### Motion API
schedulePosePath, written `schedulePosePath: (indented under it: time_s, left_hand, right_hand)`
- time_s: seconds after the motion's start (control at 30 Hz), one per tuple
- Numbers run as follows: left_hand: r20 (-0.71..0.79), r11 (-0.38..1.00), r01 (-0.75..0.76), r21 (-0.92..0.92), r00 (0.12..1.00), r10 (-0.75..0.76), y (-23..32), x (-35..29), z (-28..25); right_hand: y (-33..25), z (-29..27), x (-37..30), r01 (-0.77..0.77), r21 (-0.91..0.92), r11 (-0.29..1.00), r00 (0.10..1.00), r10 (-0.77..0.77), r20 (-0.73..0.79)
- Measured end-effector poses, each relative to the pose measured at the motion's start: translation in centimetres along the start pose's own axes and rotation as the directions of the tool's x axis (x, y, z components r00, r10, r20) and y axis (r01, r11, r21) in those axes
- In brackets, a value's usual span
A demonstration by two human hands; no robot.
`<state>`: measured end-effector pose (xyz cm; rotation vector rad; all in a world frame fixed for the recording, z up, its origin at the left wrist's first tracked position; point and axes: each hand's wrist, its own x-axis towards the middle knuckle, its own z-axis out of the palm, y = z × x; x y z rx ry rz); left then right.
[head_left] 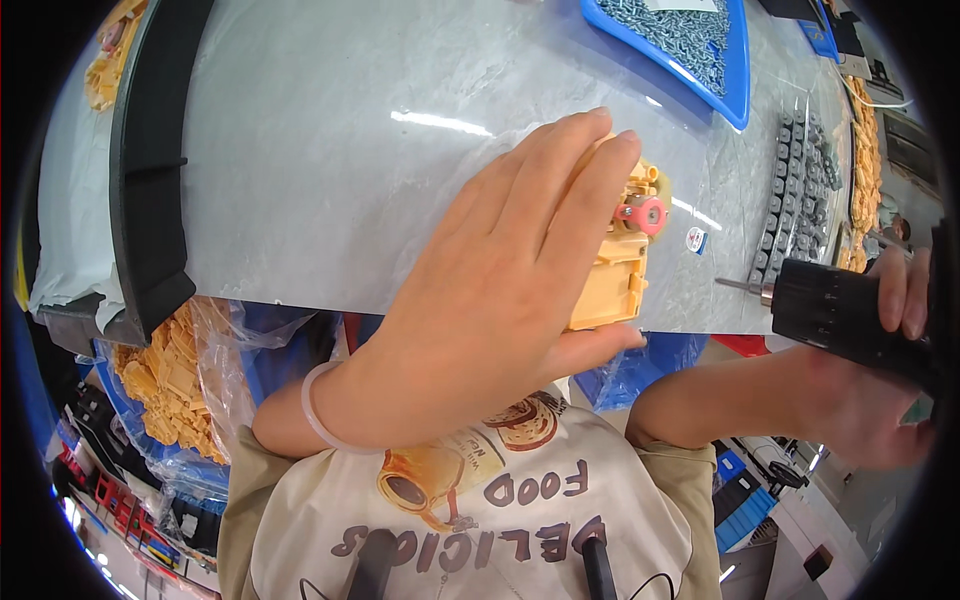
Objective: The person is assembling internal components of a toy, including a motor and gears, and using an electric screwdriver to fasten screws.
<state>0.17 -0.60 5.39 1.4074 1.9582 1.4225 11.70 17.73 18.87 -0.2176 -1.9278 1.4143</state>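
My left hand (500,250) is wrapped over a yellow plastic housing (612,285) near the front edge of the table. Its fingers lie across the top and the thumb along the near side, hiding much of the part. A pink round piece (645,214) shows on the housing's right side. Out at the right, my right hand (895,300) grips a black electric screwdriver (840,315). The screwdriver's bit points left toward the housing, well apart from it.
A blue tray (740,85) of small screws stands at the far right. Rows of dark small parts (795,190) lie on the right. A black raised rail (150,190) borders the left side. Below it, a bag (225,370) holds more yellow parts.
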Motion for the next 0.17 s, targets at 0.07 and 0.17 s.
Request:
schedulePosePath:
  time_s: [0.07, 0.17]
  left_hand:
    - [0.038, 0.998, 0.020, -0.055, 0.999, -0.018, 0.2, 0.2, -0.3]
    - [0.089, 0.988, -0.125, 0.091, 0.989, 0.117, -0.6, 0.3, -1.3]
  right_hand:
    - [2.0, -0.9, -1.8, 0.008, 0.524, 0.852, 0.994, -0.063, 0.087]
    - [2.2, -2.2, -2.7, 0.021, 0.480, 0.877, 0.998, -0.046, 0.042]
